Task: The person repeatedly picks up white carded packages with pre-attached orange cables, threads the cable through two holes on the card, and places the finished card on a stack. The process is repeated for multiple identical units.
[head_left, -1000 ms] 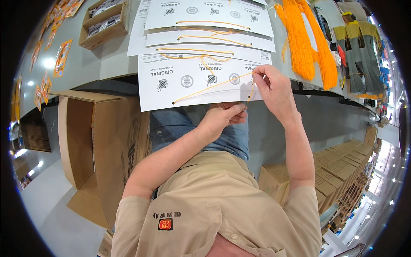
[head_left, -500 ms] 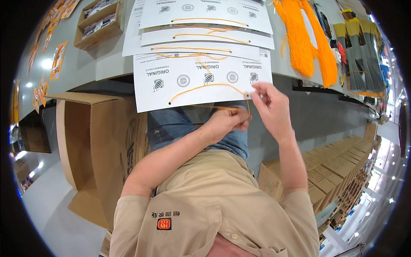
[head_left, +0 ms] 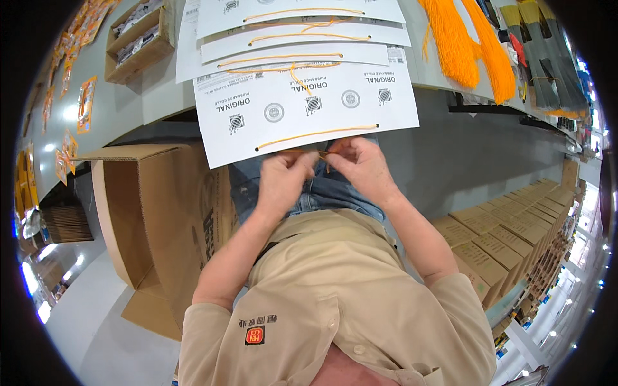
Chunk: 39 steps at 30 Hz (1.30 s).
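A white printed card (head_left: pixel 283 122) with two punched holes hangs over the table's near edge toward my lap. An orange cord (head_left: pixel 315 134) runs taut across its face from hole to hole, its ends coming out behind the card. Just below the card's lower edge, my left hand (head_left: pixel 286 177) pinches one end of the cord. My right hand (head_left: pixel 359 164) pinches the other end close beside it, fingertips nearly touching. Part of the cord between the fingers is hidden. Several more white cards (head_left: pixel 302 46) strung with orange cord lie overlapped beyond this one.
Bundles of orange cord (head_left: pixel 454 48) lie at the table's right, beside grey-and-yellow bundles (head_left: pixel 541 64). A divided wooden box (head_left: pixel 138 48) and orange packs (head_left: pixel 85 106) sit on the left. An open carton (head_left: pixel 161 219) stands left of my legs; rows of cartons (head_left: pixel 508 231) line the right.
My right hand has come down from the right hole to beside my left hand, which has shifted left. The cord's slack arch across the card is now pulled straight.
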### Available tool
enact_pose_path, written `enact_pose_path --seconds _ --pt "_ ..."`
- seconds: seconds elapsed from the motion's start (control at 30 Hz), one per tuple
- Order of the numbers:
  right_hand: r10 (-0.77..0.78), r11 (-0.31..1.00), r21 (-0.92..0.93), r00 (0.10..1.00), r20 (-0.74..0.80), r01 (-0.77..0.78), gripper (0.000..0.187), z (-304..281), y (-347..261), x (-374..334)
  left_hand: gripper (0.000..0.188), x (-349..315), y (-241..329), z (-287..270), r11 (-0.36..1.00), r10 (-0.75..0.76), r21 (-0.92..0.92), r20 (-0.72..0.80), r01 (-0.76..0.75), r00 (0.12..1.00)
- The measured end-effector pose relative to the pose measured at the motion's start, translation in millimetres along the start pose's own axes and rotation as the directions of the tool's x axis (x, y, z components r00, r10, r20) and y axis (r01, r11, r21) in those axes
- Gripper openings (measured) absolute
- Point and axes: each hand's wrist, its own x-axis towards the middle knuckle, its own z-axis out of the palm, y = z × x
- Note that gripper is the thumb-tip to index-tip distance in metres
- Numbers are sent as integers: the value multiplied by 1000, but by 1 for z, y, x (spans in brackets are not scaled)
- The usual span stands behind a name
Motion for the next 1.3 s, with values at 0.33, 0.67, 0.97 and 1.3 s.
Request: enact_pose_path --seconds 0.33,0.67,0.97,1.3 --pt "-480 832 -375 869 -119 408 17 21 9 -22 16 13 5 -15 991 -80 118 151 63 985" --pt "-533 798 -357 845 -46 485 12 17 16 -17 8 16 -10 0 929 11 -362 -162 -70 987" --pt "-573 734 -518 809 -128 438 16 -85 42 -17 34 -18 43 -21 745 122 -663 18 -79 992" --pt "-671 192 -952 740 49 237 14 -220 -38 114 33 33 115 -29 940 315 -100 -119 -327 942"
